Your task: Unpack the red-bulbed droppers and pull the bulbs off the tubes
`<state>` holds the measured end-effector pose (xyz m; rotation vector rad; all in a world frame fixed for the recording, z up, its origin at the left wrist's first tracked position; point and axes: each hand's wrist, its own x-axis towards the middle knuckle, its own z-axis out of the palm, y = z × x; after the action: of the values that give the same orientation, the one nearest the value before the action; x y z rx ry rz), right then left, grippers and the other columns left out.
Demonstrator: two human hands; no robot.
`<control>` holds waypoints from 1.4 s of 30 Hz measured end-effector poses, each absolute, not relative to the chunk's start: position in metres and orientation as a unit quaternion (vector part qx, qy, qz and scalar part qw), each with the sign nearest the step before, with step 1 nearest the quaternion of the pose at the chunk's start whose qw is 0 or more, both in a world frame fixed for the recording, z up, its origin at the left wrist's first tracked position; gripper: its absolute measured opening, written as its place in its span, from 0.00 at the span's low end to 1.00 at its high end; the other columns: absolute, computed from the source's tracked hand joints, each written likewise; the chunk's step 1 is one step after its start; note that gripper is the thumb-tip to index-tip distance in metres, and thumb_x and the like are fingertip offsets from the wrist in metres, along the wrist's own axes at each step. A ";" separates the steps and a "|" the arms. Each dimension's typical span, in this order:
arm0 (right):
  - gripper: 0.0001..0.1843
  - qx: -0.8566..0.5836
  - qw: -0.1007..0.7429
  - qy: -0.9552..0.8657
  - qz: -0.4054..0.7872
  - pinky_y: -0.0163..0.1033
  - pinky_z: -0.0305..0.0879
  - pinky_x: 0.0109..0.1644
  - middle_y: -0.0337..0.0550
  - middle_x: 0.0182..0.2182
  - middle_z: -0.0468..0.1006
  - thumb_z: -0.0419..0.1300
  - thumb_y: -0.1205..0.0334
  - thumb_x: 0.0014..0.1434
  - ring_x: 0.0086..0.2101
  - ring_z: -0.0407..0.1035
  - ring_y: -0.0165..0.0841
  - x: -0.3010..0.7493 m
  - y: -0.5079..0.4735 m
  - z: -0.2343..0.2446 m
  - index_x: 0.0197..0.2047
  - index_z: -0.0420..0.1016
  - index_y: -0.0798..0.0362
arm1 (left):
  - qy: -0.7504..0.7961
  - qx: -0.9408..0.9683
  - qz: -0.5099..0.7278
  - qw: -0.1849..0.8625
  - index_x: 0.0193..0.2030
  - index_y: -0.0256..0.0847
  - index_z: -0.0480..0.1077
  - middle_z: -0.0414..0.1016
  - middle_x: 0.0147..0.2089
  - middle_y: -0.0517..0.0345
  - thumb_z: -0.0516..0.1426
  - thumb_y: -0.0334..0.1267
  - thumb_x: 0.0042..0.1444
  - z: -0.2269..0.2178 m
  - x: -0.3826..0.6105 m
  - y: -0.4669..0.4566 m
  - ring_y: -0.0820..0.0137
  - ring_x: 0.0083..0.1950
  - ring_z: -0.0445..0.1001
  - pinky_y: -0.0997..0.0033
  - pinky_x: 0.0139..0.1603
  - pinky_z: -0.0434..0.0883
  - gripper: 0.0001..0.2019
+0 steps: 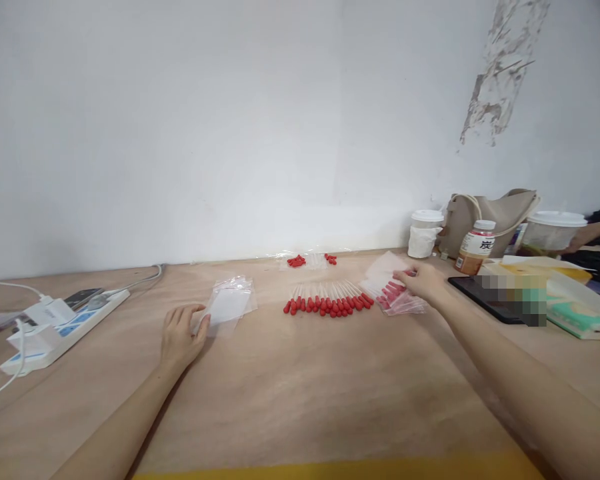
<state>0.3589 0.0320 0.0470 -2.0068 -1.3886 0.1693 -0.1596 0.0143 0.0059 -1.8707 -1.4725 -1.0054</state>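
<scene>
My left hand [181,333] rests at the left edge of a small pile of clear plastic zip bags [230,303], its thumb and forefinger apart and touching the edge. At the right, my right hand [421,283] pinches a clear plastic bag [405,305] that has several red-bulbed pieces in it. Between my hands lies a fanned row of droppers [330,305], their red bulbs toward me and thin clear stems pointing away. Against the wall is another clear bag [314,261] with red bulbs at both ends of it.
A power strip [75,337] with plugged-in chargers lies at the left. On the right are a phone [485,300], a bottle [476,247], a lidded cup [424,233], a grey bag [460,217], a larger cup [553,233] and a tissue pack [580,313]. Another person's arm [593,235] shows at the far right.
</scene>
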 end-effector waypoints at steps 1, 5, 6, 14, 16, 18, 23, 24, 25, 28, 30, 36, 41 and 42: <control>0.20 -0.743 0.402 -0.531 0.068 0.37 0.61 0.29 0.47 0.23 0.75 0.56 0.46 0.47 0.27 0.70 0.37 0.354 0.025 0.052 0.28 0.72 0.57 | -0.551 -0.691 -0.380 0.271 0.38 0.40 0.63 0.71 0.39 0.53 0.51 0.42 0.53 0.007 -0.159 0.013 0.60 0.43 0.67 0.61 0.48 0.61 0.09; 0.24 -0.537 0.538 -0.559 0.333 0.37 0.66 0.29 0.46 0.32 0.77 0.60 0.46 0.45 0.30 0.71 0.35 0.314 -0.002 0.058 0.41 0.70 0.55 | -0.519 -0.709 -0.399 0.262 0.39 0.41 0.63 0.71 0.38 0.53 0.51 0.41 0.52 0.015 -0.137 -0.001 0.61 0.43 0.67 0.60 0.48 0.63 0.09; 0.24 -0.500 0.513 -0.568 0.405 0.37 0.67 0.30 0.45 0.32 0.77 0.62 0.48 0.43 0.30 0.71 0.34 0.299 -0.007 0.056 0.40 0.71 0.55 | -0.501 -0.720 -0.406 0.257 0.40 0.41 0.63 0.70 0.38 0.52 0.52 0.40 0.52 0.018 -0.127 -0.007 0.61 0.43 0.68 0.60 0.48 0.63 0.09; 0.21 -0.342 0.273 -0.600 0.670 0.34 0.67 0.36 0.38 0.26 0.76 0.70 0.59 0.33 0.28 0.70 0.28 0.196 -0.013 0.013 0.31 0.71 0.59 | -0.299 -0.916 -0.263 0.050 0.49 0.42 0.64 0.69 0.47 0.51 0.49 0.39 0.57 0.031 -0.043 -0.051 0.63 0.52 0.64 0.61 0.54 0.63 0.14; 0.24 -0.372 0.295 -0.578 0.664 0.34 0.68 0.33 0.37 0.26 0.74 0.71 0.59 0.32 0.26 0.70 0.27 0.189 -0.011 0.011 0.33 0.69 0.58 | -0.258 -0.946 -0.193 -0.018 0.55 0.43 0.60 0.64 0.54 0.51 0.49 0.42 0.57 0.029 -0.030 -0.056 0.62 0.57 0.60 0.61 0.57 0.60 0.19; 0.28 -0.412 0.353 -0.532 0.650 0.34 0.69 0.30 0.36 0.26 0.73 0.71 0.60 0.32 0.25 0.69 0.26 0.192 -0.012 0.011 0.37 0.66 0.56 | -0.249 -0.953 -0.155 -0.074 0.59 0.45 0.55 0.58 0.60 0.52 0.50 0.45 0.56 0.024 -0.023 -0.058 0.62 0.60 0.56 0.60 0.59 0.58 0.23; 0.28 -0.436 0.386 -0.462 0.668 0.36 0.71 0.33 0.38 0.26 0.72 0.69 0.62 0.38 0.25 0.71 0.28 0.217 -0.032 0.006 0.41 0.61 0.56 | -0.300 -0.929 -0.161 -0.148 0.61 0.47 0.50 0.52 0.63 0.53 0.49 0.43 0.57 0.014 -0.015 -0.058 0.62 0.63 0.51 0.59 0.60 0.55 0.25; 0.27 -0.433 0.384 -0.468 0.668 0.35 0.70 0.33 0.38 0.25 0.72 0.68 0.62 0.39 0.26 0.71 0.28 0.221 -0.036 0.005 0.41 0.60 0.57 | -0.300 -0.926 -0.165 -0.155 0.61 0.47 0.50 0.53 0.63 0.53 0.49 0.43 0.57 0.014 -0.014 -0.058 0.63 0.63 0.51 0.60 0.61 0.55 0.25; 0.27 -0.432 0.385 -0.474 0.663 0.35 0.70 0.33 0.38 0.25 0.72 0.67 0.64 0.40 0.25 0.71 0.28 0.223 -0.040 0.003 0.42 0.60 0.57 | -0.296 -0.926 -0.171 -0.162 0.61 0.46 0.51 0.54 0.62 0.53 0.50 0.44 0.57 0.015 -0.011 -0.057 0.63 0.62 0.52 0.60 0.60 0.56 0.25; 0.26 -0.458 0.400 -0.474 0.637 0.33 0.69 0.30 0.34 0.21 0.71 0.65 0.69 0.41 0.21 0.69 0.26 0.221 -0.046 0.001 0.42 0.58 0.57 | -0.276 -0.925 -0.193 -0.175 0.57 0.45 0.56 0.62 0.57 0.52 0.49 0.43 0.57 0.025 0.000 -0.052 0.65 0.57 0.60 0.63 0.56 0.60 0.21; 0.27 -0.478 0.405 -0.465 0.625 0.33 0.68 0.27 0.31 0.19 0.70 0.64 0.71 0.40 0.19 0.68 0.25 0.217 -0.046 0.000 0.43 0.57 0.57 | -0.266 -0.929 -0.202 -0.162 0.54 0.44 0.60 0.66 0.52 0.53 0.47 0.41 0.59 0.031 0.010 -0.044 0.67 0.52 0.64 0.66 0.53 0.64 0.16; 0.30 -0.476 0.405 -0.491 0.607 0.32 0.65 0.24 0.30 0.17 0.71 0.65 0.70 0.37 0.17 0.66 0.25 0.212 -0.045 -0.001 0.43 0.57 0.56 | -0.215 -0.952 -0.215 -0.041 0.52 0.44 0.63 0.64 0.52 0.51 0.43 0.34 0.61 0.026 0.031 -0.019 0.68 0.53 0.62 0.66 0.52 0.63 0.16; 0.33 -0.445 0.405 -0.523 0.604 0.30 0.59 0.21 0.30 0.14 0.70 0.68 0.63 0.31 0.16 0.64 0.26 0.212 -0.046 -0.005 0.40 0.58 0.56 | -0.172 -0.960 -0.221 0.029 0.45 0.42 0.68 0.67 0.49 0.51 0.48 0.37 0.59 0.014 0.034 -0.014 0.67 0.51 0.64 0.66 0.50 0.63 0.11; 0.33 -0.442 0.402 -0.528 0.604 0.30 0.57 0.20 0.29 0.13 0.69 0.69 0.61 0.30 0.15 0.63 0.26 0.212 -0.046 -0.006 0.39 0.58 0.55 | -0.165 -0.959 -0.229 0.039 0.43 0.41 0.69 0.68 0.47 0.51 0.49 0.37 0.59 0.013 0.034 -0.013 0.67 0.49 0.65 0.67 0.49 0.64 0.10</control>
<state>0.2122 -0.0455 -0.0063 -1.1181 -1.3339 1.5255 0.0338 -0.0130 0.0130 -2.9399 -0.5048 -0.7007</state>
